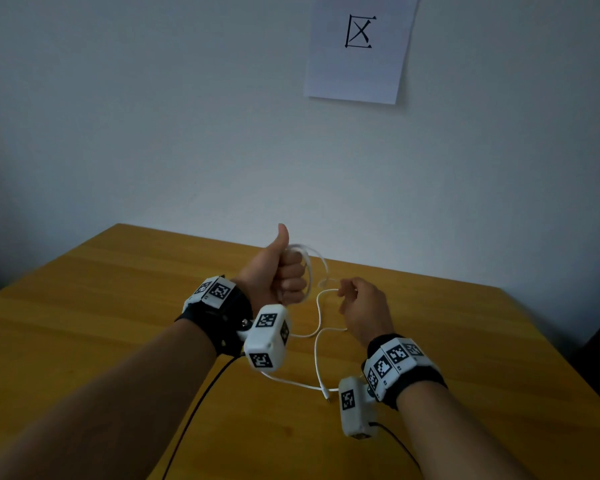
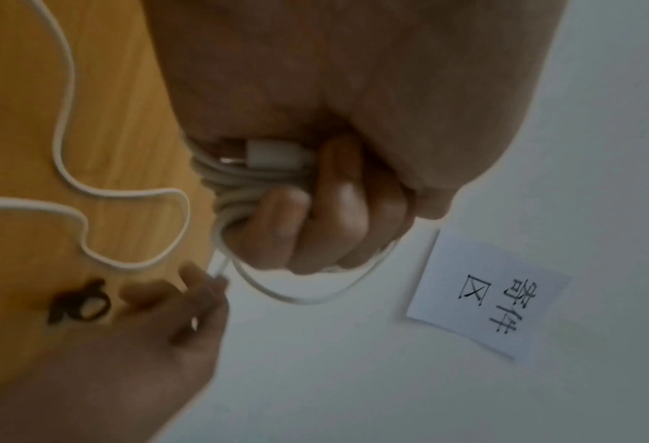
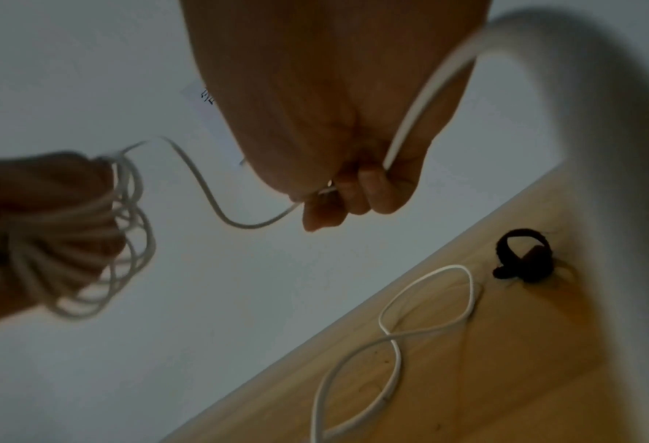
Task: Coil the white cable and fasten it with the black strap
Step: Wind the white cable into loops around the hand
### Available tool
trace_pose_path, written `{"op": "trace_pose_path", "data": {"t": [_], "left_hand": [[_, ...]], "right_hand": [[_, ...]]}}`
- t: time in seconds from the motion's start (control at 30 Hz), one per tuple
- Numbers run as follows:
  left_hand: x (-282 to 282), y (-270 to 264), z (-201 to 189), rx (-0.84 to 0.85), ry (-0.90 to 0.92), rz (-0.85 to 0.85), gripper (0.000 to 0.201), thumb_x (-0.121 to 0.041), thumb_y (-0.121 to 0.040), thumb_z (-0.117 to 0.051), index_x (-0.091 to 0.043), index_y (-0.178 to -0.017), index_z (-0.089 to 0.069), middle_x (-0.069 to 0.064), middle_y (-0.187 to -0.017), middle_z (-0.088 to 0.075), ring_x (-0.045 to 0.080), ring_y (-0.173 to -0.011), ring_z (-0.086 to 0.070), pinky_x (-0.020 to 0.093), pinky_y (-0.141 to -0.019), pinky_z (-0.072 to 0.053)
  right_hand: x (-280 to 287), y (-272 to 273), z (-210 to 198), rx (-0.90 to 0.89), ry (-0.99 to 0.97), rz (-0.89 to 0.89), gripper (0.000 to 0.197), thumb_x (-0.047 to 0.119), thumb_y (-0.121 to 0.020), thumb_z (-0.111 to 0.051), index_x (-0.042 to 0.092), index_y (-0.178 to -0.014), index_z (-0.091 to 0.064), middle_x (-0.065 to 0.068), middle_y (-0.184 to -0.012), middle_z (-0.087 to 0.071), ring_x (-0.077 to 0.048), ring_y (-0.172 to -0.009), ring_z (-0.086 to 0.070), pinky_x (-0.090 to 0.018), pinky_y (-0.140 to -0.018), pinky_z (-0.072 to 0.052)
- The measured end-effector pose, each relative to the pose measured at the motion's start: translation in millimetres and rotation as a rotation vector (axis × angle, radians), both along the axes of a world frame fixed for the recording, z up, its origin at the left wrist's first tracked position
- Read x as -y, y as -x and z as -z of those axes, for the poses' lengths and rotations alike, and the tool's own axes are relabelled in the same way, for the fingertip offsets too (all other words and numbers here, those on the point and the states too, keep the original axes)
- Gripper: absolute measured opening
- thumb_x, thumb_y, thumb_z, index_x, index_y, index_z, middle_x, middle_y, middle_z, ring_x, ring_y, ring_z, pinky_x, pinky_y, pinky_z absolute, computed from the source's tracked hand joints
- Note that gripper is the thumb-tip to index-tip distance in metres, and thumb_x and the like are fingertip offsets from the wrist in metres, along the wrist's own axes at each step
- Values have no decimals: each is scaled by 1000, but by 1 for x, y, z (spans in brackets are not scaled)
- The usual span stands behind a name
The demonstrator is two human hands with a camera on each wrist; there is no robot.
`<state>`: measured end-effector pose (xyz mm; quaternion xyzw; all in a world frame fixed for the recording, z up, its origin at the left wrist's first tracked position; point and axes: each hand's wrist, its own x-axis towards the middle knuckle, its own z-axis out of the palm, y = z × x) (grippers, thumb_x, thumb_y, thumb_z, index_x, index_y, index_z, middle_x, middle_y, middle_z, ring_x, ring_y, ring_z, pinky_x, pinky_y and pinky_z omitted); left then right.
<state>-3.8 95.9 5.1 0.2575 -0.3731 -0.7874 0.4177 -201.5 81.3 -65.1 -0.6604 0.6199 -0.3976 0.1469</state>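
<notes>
Gripping the coil, the left hand sits just left of the right hand, whose fingers pinch the cable running between them.

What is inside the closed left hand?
The left hand grips several loops of the white cable and one white plug. How many loops lie under the fingers is hidden.

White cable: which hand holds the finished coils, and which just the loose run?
The left hand grips the bundled loops of the white cable, one plug tucked in its fist. The right hand only pinches a single strand feeding toward it.
</notes>
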Motion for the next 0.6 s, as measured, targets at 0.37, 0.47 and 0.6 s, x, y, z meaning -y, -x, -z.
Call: {"op": "trace_pose_path", "data": {"t": [0.37,0.47,0.6], "left_hand": [[9,19,-15,-255,62,-248,35,-33,-104,-34,-18,-74,-46,-5,-62,-52,13,-46,-44,24,-50,-40],[11,16,-10,-202,98,-346,31,-29,-105,-34,-13,-100,-60,-2,-84,-71,15,-59,-59,29,-57,-45],[14,11,-6,-140,183,-389,36,-27,-106,-30,-9,-128,-52,1,-118,-72,20,-87,-72,31,-68,-53]], "right_hand": [[-12,-23,-3,-147,-82,-306,30,34,-105,-46,28,-82,-65,15,-64,-58,-5,-62,-60,-35,-71,-53],[-17,-26,-6,-166,-87,-351,30,35,-104,-45,31,-81,-65,14,-64,-58,-5,-62,-59,-32,-68,-50],[-24,-30,-13,-197,-80,-404,36,36,-104,-45,35,-71,-59,9,-62,-60,-13,-61,-63,-28,-59,-45]]}}
